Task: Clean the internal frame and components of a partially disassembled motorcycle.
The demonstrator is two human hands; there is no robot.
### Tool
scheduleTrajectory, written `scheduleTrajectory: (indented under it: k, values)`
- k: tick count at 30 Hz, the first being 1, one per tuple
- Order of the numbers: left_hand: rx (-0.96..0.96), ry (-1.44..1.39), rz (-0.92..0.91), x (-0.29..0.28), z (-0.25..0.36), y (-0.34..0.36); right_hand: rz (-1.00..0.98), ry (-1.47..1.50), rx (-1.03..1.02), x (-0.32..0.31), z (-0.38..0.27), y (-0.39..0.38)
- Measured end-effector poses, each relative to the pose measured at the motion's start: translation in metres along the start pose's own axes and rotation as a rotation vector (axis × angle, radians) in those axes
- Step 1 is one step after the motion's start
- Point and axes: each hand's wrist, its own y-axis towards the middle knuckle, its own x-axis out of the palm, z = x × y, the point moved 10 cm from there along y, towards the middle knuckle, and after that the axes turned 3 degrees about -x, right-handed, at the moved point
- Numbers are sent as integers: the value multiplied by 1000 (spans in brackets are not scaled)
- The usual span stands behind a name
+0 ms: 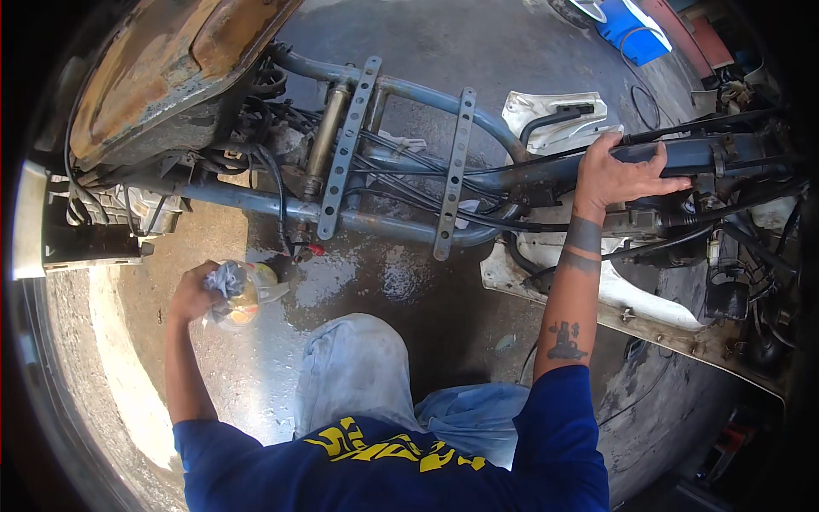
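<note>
Grey rag clutched in left hand, your splayed right hand (contact unclear) could slip if oil coats the frame's right end.

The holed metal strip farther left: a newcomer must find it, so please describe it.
Find the greyish tubular frame across the picture's middle. The left strip, flat and holed, crosses it slantwise. Unlike the similar right strip, it sits just beside the brass-coloured tube.

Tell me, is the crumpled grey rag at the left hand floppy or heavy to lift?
Probably floppy: the grey rag bunches into folds at the left hand. It's likely light too, since it looks small and thin.
</note>
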Motion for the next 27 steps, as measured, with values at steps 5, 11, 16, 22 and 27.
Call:
scheduleTrajectory:
  k: [5,11,16,22,27]
  values:
    - [303,-240,167,-23,114,0,4,-10,-58,8,-10,-9]
    - [673,416,508,66,256,68,8,28,-93,8,-5,-14]
    - [500,382,651,40,301,151,67,78,-90,6,-9,-10]
    - [706,587,549,86,317,107,53,85,-95,3,-1,-14]
    - [831,540,446,71,332,128,83,99,-113,1,-8,-10]
